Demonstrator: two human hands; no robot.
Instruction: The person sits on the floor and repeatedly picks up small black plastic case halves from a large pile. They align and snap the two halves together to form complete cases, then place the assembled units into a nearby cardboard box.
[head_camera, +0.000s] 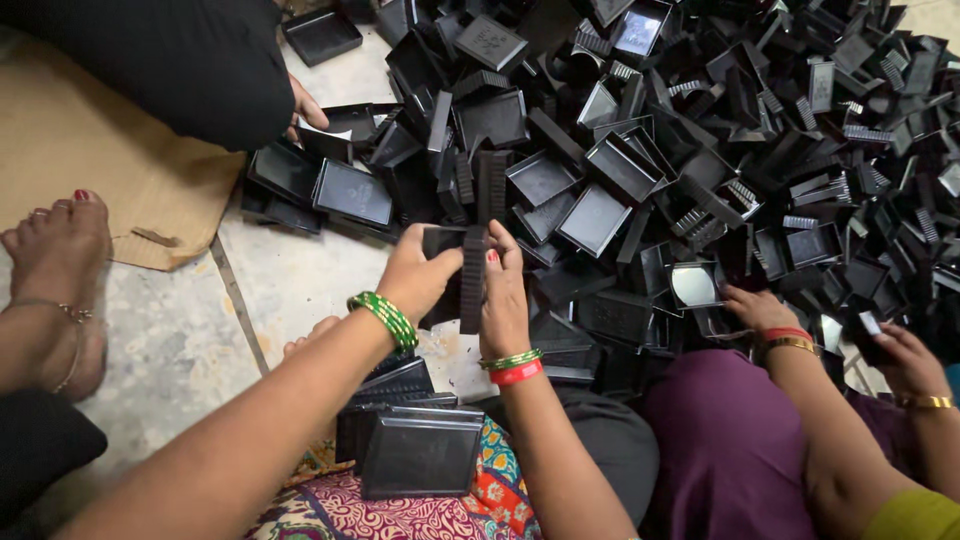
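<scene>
Between left hand (417, 277) and right hand (504, 290), both closed around it, sits a ribbed black plastic piece (471, 280), beside heaped glossy square trays (640, 170)

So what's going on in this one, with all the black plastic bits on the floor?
The person wearing the camera holds a black ribbed piece upright between the left hand and right hand, just in front of a big heap of black plastic trays. A stack of flat black cases rests on their lap. To the right, a co-worker's hand reaches into the heap; another person's hand touches trays at top left.
</scene>
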